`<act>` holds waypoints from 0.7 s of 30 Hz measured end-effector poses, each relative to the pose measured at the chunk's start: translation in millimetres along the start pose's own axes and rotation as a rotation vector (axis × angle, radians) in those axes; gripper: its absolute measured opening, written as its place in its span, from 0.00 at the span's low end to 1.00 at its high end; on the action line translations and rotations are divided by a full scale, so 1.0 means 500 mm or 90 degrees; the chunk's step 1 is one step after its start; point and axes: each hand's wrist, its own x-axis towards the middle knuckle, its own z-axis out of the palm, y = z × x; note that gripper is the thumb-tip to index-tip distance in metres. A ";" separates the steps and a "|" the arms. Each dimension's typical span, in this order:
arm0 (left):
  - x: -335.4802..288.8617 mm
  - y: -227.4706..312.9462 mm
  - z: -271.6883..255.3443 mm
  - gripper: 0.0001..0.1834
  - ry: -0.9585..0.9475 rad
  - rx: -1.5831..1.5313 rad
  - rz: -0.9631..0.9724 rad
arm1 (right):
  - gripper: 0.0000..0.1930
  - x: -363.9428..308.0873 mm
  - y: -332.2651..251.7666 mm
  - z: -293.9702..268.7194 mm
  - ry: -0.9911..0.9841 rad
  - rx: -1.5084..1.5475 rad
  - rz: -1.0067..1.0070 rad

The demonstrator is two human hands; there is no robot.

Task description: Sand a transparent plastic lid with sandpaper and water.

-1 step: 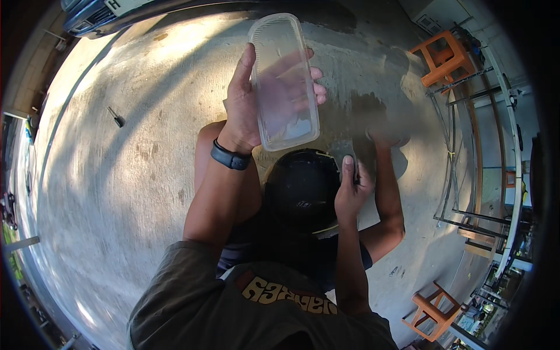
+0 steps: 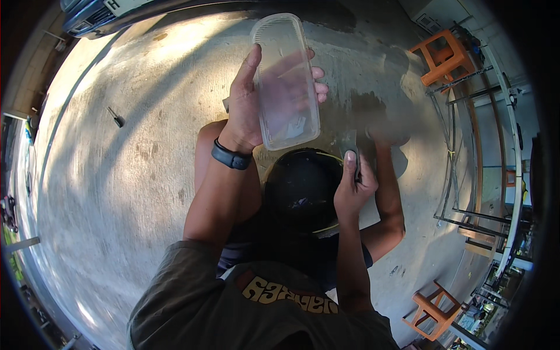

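Note:
A clear, oblong plastic container [image 2: 286,87] with rounded ends is held up in my left hand [image 2: 244,108]. My thumb is at its near side and my fingertips show beyond its far edge. Between my thumb and fingers, my right hand [image 2: 356,186] pinches a thin grey flat piece [image 2: 353,144] whose kind I cannot make out. Between my legs rests a smooth, black, dome-shaped object [image 2: 303,189] like a helmet shell, with yellowish lines along its edge. My right hand is just beside its right edge.
A small dark-handled tool [image 2: 116,118] lies on the concrete floor [image 2: 134,192] to the left. Orange plastic stools [image 2: 444,58] stand at the right, near a metal frame [image 2: 449,157]. A parked vehicle [image 2: 99,17] is at the far left, and wet patches [image 2: 367,100] darken the floor ahead.
My right hand has shifted slightly up and right with the flat piece, which shows more clearly. The plastic container has moved slightly right in my left hand.

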 end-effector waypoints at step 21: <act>0.009 -0.049 0.036 0.31 0.195 0.045 0.037 | 0.27 0.087 -0.123 0.140 -0.177 -0.366 -0.466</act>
